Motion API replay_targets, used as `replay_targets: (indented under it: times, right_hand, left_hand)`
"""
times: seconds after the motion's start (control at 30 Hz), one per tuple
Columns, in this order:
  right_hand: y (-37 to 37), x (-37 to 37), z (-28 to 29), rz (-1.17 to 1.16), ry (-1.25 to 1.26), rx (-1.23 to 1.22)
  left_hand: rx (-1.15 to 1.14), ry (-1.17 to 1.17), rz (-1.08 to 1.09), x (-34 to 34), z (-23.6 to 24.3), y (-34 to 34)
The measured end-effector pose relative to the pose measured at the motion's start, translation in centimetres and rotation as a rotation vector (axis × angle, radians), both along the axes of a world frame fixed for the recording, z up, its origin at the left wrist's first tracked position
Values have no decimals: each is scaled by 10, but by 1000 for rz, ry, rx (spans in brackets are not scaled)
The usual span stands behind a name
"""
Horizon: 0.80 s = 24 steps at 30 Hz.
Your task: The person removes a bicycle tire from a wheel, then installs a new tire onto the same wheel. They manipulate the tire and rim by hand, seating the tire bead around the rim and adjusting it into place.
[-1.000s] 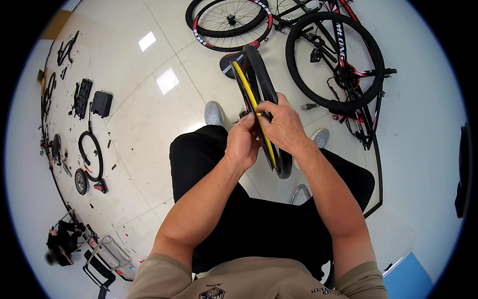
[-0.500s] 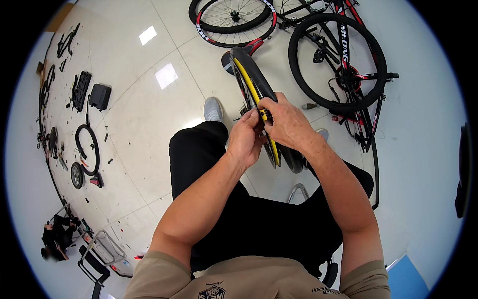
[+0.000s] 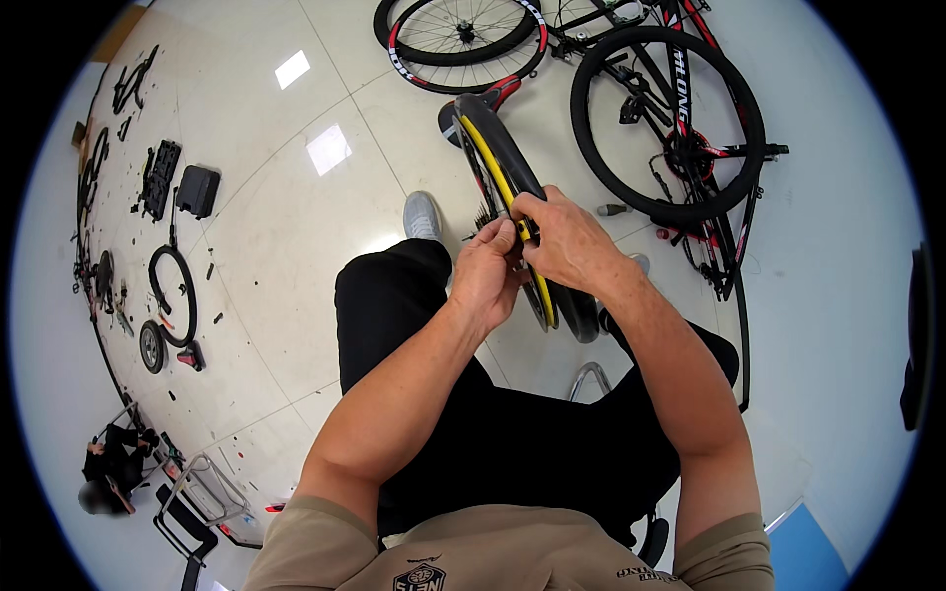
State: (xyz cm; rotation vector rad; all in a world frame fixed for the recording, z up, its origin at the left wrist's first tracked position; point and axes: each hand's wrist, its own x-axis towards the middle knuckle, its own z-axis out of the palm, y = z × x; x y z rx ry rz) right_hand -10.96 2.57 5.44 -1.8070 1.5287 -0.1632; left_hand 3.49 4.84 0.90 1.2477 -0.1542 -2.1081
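A bicycle wheel stands upright between my knees, seen nearly edge-on. Its black tyre [image 3: 510, 158] sits off to the right of the rim, exposing a yellow rim strip [image 3: 485, 150]. A cassette [image 3: 483, 214] shows at the wheel's left side. My left hand [image 3: 483, 276] is closed at the rim's near left side, its thumb and fingertips pressed together there. From the right, my right hand [image 3: 574, 244] reaches over the tyre and pinches the yellow strip, where a dark spot shows. What lies between the fingertips is partly hidden.
A bicycle frame [image 3: 680, 89] with a loose black tyre [image 3: 583, 128] lies ahead right. Another wheel [image 3: 399, 54] and a saddle [image 3: 455, 123] lie beyond. Toolboxes [image 3: 198, 191] and a small wheel [image 3: 153, 347] are on the left floor; a person [image 3: 120, 458] sits farther off.
My right hand has shifted very slightly at the rim strip, and the tyre leans marginally differently. My left hand keeps its place.
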Motion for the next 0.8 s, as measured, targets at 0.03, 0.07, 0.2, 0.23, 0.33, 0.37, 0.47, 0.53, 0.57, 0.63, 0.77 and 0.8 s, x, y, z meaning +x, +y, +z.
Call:
replay_targets:
  times: [0.03,0.07,0.2,0.23,0.33,0.37,0.47,0.53,0.57,0.63,0.77,0.8]
  right_hand:
    - [0,0,0,1,3,3]
    - [0,0,0,8,3,5]
    - [2,0,-4,-3,-9,0]
    - [3,-1,-5,-15,-16,-4]
    - [16,1,-11,-98,-80,-130]
    - [21,1,-15,-126,-94,-169]
    - [36,0,-25,-195,-133,-275]
    - [44,-1,-28,-219,-155,-330]
    - [49,-1,-30,-260,-198,-337]
    - [59,0,-35,-346,-285,-348]
    - [77,-8,-42,-550,-502,-308]
    - [79,-10,-45,-580,-492,-313]
  left_hand:
    - [-2,-3,-11,0,0,0]
    - [-4,4,-16,1,-2,0]
    - [-20,17,-17,2,-6,-2]
    - [-26,16,-13,2,-6,-2]
    - [-2,6,71,1,-5,-3]
    - [-10,25,58,1,-6,-3]
    - [-20,58,41,0,-5,-3]
    - [-7,51,56,-1,-3,-4]
    - [-10,61,58,0,-1,-5]
    - [-15,79,60,3,2,-7]
    - [-72,-22,42,0,6,-9]
    - [-96,-58,30,2,1,-10]
